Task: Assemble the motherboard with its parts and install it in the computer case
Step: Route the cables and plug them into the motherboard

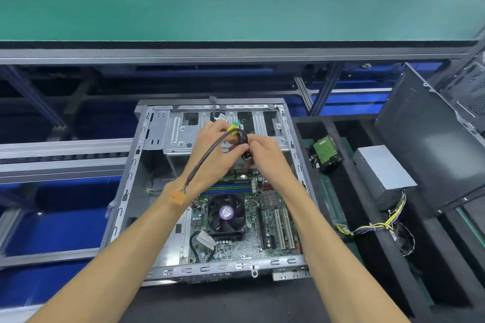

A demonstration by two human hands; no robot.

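Observation:
An open grey computer case (131, 181) lies flat in front of me. The green motherboard (252, 241) sits inside it, carrying a black CPU fan (227, 214). Above the board, my left hand (214, 148) and my right hand (263, 153) both grip a bundle of dark cables (210, 153). Yellow and green connectors (234, 127) stick up from the bundle by my left fingers. One cable hangs down over my left wrist and ends in an orange plug (178, 198).
A hard drive (325, 151) and a grey power supply (381, 169) with yellow wires (378, 225) lie in black foam trays at the right. A dark case panel (430, 139) leans at the far right. A green shelf (236, 5) runs overhead.

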